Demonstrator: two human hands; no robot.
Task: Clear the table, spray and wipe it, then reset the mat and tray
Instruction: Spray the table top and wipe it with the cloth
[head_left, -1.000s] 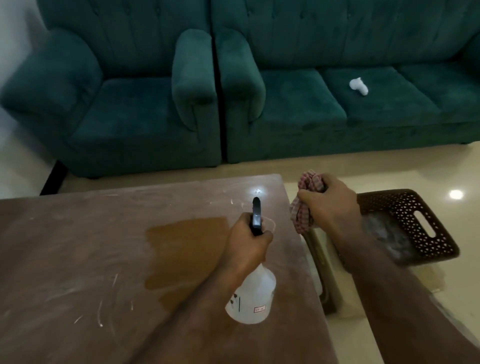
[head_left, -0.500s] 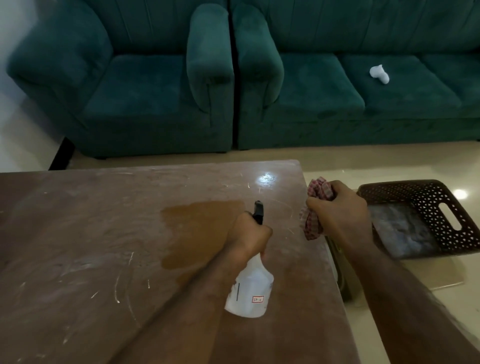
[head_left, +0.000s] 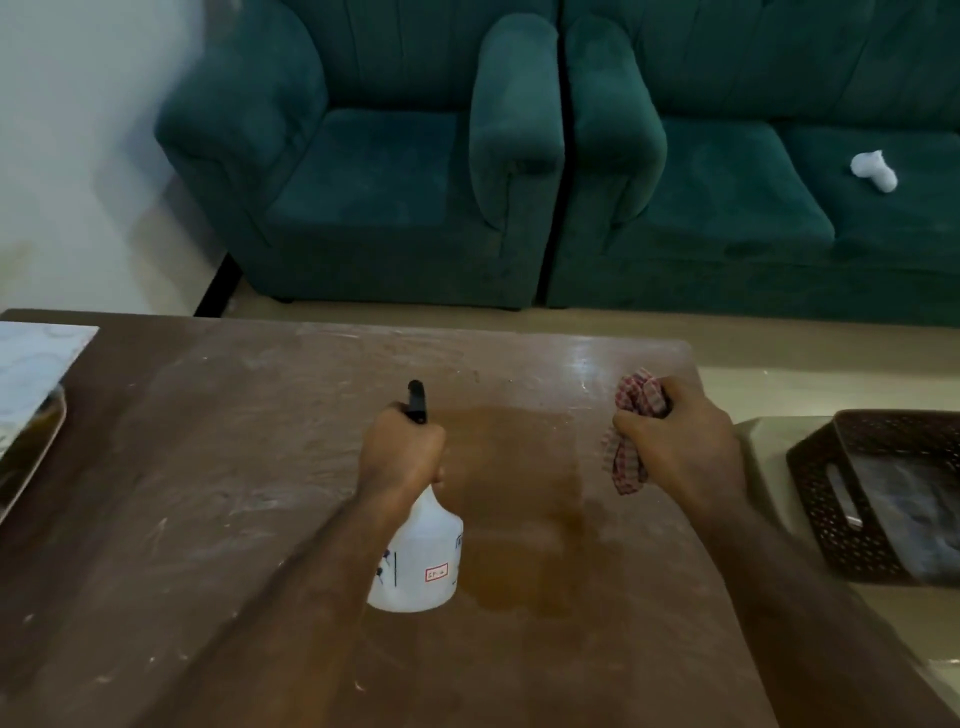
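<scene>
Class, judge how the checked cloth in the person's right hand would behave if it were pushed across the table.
The checked cloth looks floppy: it bunches in the right hand and a corner droops. It would likely crumple rather than slide stiffly. It probably drags on the table and seems light.

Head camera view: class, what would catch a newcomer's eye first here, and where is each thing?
The left hand grips a white spray bottle at the middle of the brown table, its black nozzle pointing away. Right of it, the right hand clutches a red checked cloth beside a darker patch. Behind stand teal sofas.
</scene>
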